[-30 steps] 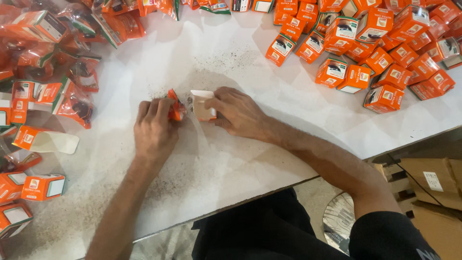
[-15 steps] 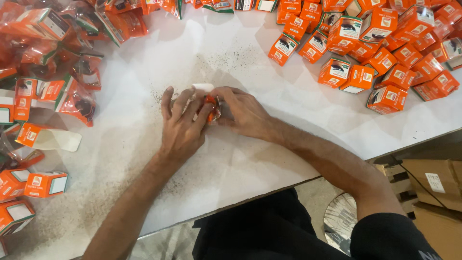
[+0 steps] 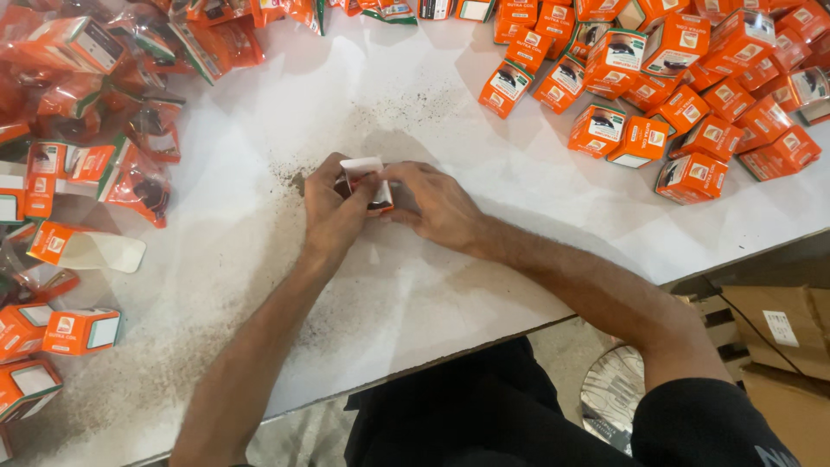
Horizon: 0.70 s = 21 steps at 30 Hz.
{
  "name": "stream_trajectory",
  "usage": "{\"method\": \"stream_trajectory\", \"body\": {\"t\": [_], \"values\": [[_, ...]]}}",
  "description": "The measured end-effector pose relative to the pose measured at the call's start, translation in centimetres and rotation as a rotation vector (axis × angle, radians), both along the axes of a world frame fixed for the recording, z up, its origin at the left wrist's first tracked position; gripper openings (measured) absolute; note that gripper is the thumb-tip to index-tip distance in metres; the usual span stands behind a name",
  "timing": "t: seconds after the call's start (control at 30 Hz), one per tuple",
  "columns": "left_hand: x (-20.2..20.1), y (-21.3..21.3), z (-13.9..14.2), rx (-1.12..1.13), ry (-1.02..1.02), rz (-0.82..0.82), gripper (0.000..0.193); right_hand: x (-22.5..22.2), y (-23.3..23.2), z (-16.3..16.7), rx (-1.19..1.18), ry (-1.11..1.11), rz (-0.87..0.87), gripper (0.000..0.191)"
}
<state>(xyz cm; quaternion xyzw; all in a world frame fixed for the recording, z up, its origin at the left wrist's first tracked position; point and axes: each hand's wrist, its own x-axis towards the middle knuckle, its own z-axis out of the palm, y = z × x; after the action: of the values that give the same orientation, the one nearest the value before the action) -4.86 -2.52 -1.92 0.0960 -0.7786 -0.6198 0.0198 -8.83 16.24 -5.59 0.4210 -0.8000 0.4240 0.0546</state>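
Note:
A small orange and white carton (image 3: pixel 367 177) sits on the white table (image 3: pixel 432 285) near its middle, its white end flap raised. My left hand (image 3: pixel 333 212) grips the carton from the left, the fingers curled round it. My right hand (image 3: pixel 437 203) holds it from the right, with the fingertips on the box's side. Most of the carton is hidden between the two hands.
A heap of closed orange cartons (image 3: pixel 683 86) covers the table's back right. Orange packets in clear plastic bags (image 3: pixel 104 95) lie at the back left, more orange boxes (image 3: pixel 78 333) at the left edge. Brown cardboard boxes (image 3: pixel 778 329) stand on the floor to the right.
My left hand has drawn back from on top of the carton to its left side. The white flap, hidden half a second ago, now stands up in view.

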Motion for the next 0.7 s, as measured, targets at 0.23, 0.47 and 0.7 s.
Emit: {"method": "stream_trajectory", "body": {"t": [0.23,0.47,0.7], "values": [[0.7,-3.2,0.7,0.487,-0.067,-0.206,0.023,0.2,-0.1,1.3,0.027,0.13,0.01,0.05],[-0.5,-2.3,-0.4,0.142,0.07,-0.162,0.011,0.4,-0.3,2.1,-0.061,-0.035,0.039,0.044],[1.9,-2.4,-0.3,-0.449,0.744,-0.368,0.037,0.3,-0.4,1.0,-0.105,-0.173,-0.008,0.059]]}}
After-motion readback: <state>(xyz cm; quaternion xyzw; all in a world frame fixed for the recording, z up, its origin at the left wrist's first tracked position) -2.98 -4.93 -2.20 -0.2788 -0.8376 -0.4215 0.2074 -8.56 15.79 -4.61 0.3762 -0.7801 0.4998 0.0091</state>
